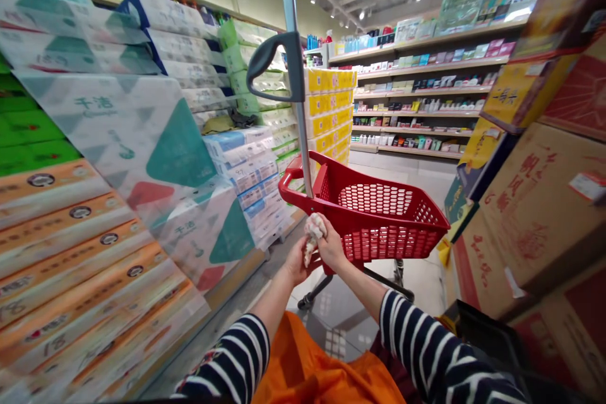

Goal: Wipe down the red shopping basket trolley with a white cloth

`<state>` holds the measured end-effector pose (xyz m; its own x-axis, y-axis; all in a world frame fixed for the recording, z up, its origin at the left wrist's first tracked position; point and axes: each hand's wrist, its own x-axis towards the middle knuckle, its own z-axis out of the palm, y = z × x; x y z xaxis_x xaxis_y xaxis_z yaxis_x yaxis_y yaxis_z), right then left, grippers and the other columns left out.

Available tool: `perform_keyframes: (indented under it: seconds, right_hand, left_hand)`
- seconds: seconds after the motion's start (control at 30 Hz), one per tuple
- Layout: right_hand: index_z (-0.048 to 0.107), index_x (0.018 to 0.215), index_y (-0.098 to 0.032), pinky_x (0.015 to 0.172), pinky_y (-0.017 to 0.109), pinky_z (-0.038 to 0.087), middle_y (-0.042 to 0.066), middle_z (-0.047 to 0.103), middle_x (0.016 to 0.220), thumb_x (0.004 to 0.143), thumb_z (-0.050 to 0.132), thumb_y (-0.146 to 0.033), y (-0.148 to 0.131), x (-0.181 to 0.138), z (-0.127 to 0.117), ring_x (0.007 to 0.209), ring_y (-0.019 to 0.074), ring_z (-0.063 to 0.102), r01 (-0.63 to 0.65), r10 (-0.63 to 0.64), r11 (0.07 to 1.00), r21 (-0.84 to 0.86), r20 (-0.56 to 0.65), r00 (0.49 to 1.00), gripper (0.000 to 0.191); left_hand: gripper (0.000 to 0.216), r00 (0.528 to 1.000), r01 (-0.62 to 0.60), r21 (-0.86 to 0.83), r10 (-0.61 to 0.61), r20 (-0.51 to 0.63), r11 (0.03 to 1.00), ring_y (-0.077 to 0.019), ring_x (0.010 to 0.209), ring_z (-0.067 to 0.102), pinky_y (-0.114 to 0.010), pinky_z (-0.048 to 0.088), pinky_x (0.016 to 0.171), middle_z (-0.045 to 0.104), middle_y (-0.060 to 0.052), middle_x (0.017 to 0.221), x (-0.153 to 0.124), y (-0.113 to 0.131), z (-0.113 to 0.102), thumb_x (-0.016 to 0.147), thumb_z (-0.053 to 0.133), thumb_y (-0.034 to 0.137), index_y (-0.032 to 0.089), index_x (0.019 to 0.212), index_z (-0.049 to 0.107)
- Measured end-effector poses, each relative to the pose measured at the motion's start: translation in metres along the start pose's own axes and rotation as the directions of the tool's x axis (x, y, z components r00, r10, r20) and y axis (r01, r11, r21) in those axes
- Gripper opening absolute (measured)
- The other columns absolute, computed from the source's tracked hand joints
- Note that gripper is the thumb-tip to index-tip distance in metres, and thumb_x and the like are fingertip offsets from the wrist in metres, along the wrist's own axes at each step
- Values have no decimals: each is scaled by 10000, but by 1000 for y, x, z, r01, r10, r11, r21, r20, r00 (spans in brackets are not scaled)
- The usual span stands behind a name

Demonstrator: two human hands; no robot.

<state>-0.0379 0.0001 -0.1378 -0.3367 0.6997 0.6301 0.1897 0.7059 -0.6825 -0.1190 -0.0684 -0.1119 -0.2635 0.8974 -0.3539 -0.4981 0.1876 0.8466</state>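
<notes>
Both my hands meet in front of me over a crumpled white cloth [312,231] with faint red marks. My right hand [330,246] is closed around the cloth's upper part. My left hand [296,260] cups it from below, fingers curled on its lower end. Just beyond the hands stands a red plastic shopping trolley [379,214] with nothing visible in its basket, and its grey pole and handle [284,66] rise above it. My sleeves are dark with white stripes, over an orange garment.
Stacked packs of tissue and toilet paper [142,151] fill the shelves on the left. Cardboard boxes [534,202] are piled on the right. Yellow boxes [330,113] and skincare shelves [426,95] stand at the aisle's far end. The tiled aisle floor [407,170] runs ahead.
</notes>
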Motion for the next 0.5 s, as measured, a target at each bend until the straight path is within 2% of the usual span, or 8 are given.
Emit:
perform_keyframes:
  seconds: [0.07, 0.13, 0.23, 0.3, 0.37, 0.4, 0.43, 0.5]
  right_hand:
    - [487, 1268, -214, 935, 360, 469, 78, 574, 1227, 813, 397, -82, -7, 5, -13, 1100, 172, 559, 15, -15, 997, -75, -4, 1000, 482]
    - [574, 1176, -215, 1016, 478, 364, 92, 504, 1309, 793, 447, -97, -11, 3, -27, 1228, 236, 443, 141, -118, 963, -231, 109, 987, 420]
    - [513, 1254, -208, 1031, 567, 283, 103, 371, 1415, 757, 570, -197, -13, -7, -42, 1323, 303, 281, 399, -259, 861, -317, 402, 878, 501]
    - [450, 1312, -200, 1027, 536, 313, 109, 375, 1413, 763, 597, -241, -14, -7, -46, 1324, 295, 278, 493, -317, 814, -308, 476, 820, 569]
    - [501, 1268, -212, 1038, 478, 333, 87, 455, 1359, 829, 545, -226, -15, 7, -46, 1310, 256, 318, 547, -391, 777, -312, 442, 807, 441]
    - [535, 1232, -222, 1050, 457, 329, 67, 495, 1326, 864, 501, -201, -16, 19, -46, 1305, 235, 331, 565, -431, 761, -319, 403, 808, 370]
    - [557, 1206, -232, 1064, 445, 316, 50, 519, 1304, 886, 464, -177, -16, 32, -46, 1307, 220, 332, 571, -462, 751, -331, 355, 813, 337]
    - [561, 1199, -256, 1094, 459, 268, 23, 516, 1308, 902, 429, -147, -16, 59, -45, 1333, 214, 289, 563, -496, 743, -362, 268, 826, 343]
  left_hand:
    - [127, 998, 28, -74, -24, 61, 997, -98, 516, 543, -222, 442, 549, 571, 17, 584, -2, -1, 10, 717, 586, 261, 160, 789, 563]
    - [104, 1000, 13, -56, -12, 21, 998, -79, 447, 494, -197, 394, 488, 535, 36, 523, -1, -2, 14, 664, 615, 158, 152, 741, 546]
    - [113, 999, 51, -23, -52, -18, 998, -74, 388, 439, -195, 334, 430, 483, 46, 463, 2, -2, 11, 685, 598, 188, 158, 646, 496]
    - [136, 997, 74, -21, -75, -23, 997, -78, 399, 444, -200, 342, 439, 484, 44, 471, 4, 3, 6, 723, 557, 242, 164, 637, 486]
    - [125, 998, 65, 8, -65, -27, 998, -96, 486, 517, -214, 391, 491, 548, 25, 552, 7, 12, 2, 755, 505, 280, 169, 702, 525]
    - [140, 998, 19, 81, -14, -56, 997, -111, 564, 564, -227, 419, 531, 590, 10, 621, 9, 19, 0, 770, 477, 293, 175, 763, 551]
    - [173, 992, -49, 193, 70, -101, 980, -130, 669, 605, -245, 445, 584, 629, -8, 713, 12, 25, -3, 777, 458, 298, 184, 839, 572]
    - [272, 942, -171, 457, 282, -185, 873, -175, 933, 609, -302, 470, 736, 658, -43, 935, 19, 38, -11, 765, 460, 276, 206, 1001, 576]
